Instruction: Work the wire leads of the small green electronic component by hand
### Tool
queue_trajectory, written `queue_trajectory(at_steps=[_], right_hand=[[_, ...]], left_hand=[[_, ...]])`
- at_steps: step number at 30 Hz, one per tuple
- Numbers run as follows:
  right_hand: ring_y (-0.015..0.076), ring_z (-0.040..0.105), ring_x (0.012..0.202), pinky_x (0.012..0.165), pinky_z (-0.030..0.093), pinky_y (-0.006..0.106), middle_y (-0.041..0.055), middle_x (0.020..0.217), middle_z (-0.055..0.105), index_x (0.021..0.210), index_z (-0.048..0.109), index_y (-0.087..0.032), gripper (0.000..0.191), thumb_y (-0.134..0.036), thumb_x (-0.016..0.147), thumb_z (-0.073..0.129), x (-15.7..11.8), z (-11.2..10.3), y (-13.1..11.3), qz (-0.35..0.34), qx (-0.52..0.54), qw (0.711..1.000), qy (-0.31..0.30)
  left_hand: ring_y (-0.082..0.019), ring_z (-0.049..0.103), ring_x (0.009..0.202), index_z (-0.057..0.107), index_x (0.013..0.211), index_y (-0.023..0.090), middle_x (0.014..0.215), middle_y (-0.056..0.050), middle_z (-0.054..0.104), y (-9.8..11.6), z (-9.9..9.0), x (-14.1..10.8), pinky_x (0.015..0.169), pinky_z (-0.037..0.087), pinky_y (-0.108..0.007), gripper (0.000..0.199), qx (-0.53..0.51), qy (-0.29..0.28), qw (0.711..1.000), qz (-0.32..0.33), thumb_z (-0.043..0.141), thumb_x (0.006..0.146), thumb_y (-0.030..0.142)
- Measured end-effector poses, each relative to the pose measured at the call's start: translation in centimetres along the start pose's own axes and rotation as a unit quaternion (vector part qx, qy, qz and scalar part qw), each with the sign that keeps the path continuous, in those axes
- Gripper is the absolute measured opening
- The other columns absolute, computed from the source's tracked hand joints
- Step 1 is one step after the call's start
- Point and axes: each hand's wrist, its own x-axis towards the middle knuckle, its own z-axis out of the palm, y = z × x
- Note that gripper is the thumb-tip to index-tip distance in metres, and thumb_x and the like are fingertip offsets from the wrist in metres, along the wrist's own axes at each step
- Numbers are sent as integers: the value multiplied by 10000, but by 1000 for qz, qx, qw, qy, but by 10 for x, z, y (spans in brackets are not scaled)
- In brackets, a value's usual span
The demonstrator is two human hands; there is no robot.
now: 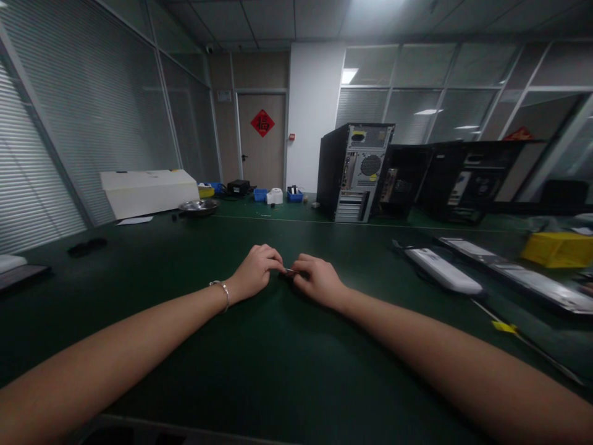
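Both hands meet near the middle of the dark green table [273, 364]. My left hand [254, 271], with a silver bracelet [226, 295] at its wrist, is closed, thumb and fingertips pinched together. Just to its right, my right hand [319, 281] is closed too, its fingers curled. Between the fingertips shows a small, thin, shiny object [291, 271]; its right end goes under the fingers of my right hand. The left fingertips touch or nearly touch its other end. What it is cannot be made out.
Black computer towers [359, 173] stand at the back right. A white power-strip-like device [442, 270], a long metallic piece [519, 272] and a yellow bin [558, 248] lie to the right. At the back left are a metal bowl [199, 207] and a white box [148, 193].
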Motion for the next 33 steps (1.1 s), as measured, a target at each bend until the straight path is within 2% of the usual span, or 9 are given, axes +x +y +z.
queue_trajectory(at_steps=[11,15,17,21,25,28,30,33], right_hand=[[126,517,638,575,318,217,-15,699,596,763,617,-212,138,-190,787,483,2,0,-2,20,1,1000,-20],[126,520,633,572,319,216,-17,711,609,787,609,-217,135,-192,793,476,1,1,-1,17,4,1000,-23],[129,523,644,576,318,217,-14,731,615,807,603,-219,129,-191,796,477,-1,1,-1,8,-4,1000,-20],[138,536,685,587,319,220,1,796,630,882,600,-221,137,-208,809,484,-2,0,2,3,-9,1000,-8],[147,554,715,606,342,226,12,816,635,927,599,-223,160,-251,846,464,0,1,6,48,18,999,18],[149,557,716,605,345,230,13,817,634,941,594,-223,175,-307,867,459,1,3,8,69,23,997,37],[145,552,719,604,338,230,16,820,632,914,601,-217,208,-337,890,433,1,3,7,63,15,997,38],[133,531,705,597,319,229,21,785,611,809,607,-194,299,-356,921,381,1,3,6,47,-11,998,27]], left_hand=[[-210,502,893,673,807,215,879,-33,630,1,-1,4,821,351,-362,395,-7,-18,1000,-10,395,669,-28],[-209,505,899,631,791,198,892,-36,614,3,0,4,824,364,-354,332,-16,-21,1000,-12,397,696,-17],[-207,513,907,603,848,197,921,-37,608,6,1,3,833,373,-349,311,-29,-33,999,-8,408,714,-4],[-202,533,901,546,1011,200,966,-44,598,12,3,0,845,393,-344,252,-63,-63,996,-3,449,802,96],[-214,534,925,539,984,198,979,-49,591,12,5,0,841,410,-352,156,-77,-64,995,-16,524,834,237],[-214,542,937,527,1038,205,1004,-54,589,7,8,0,836,422,-355,222,-94,-56,993,-32,551,831,281],[-217,539,964,522,1100,207,1032,-65,585,4,9,0,849,422,-356,301,-103,-55,993,-31,570,822,310],[-212,539,964,582,1052,205,1018,-64,583,0,10,1,850,424,-342,257,-113,-61,992,-18,566,825,325]])
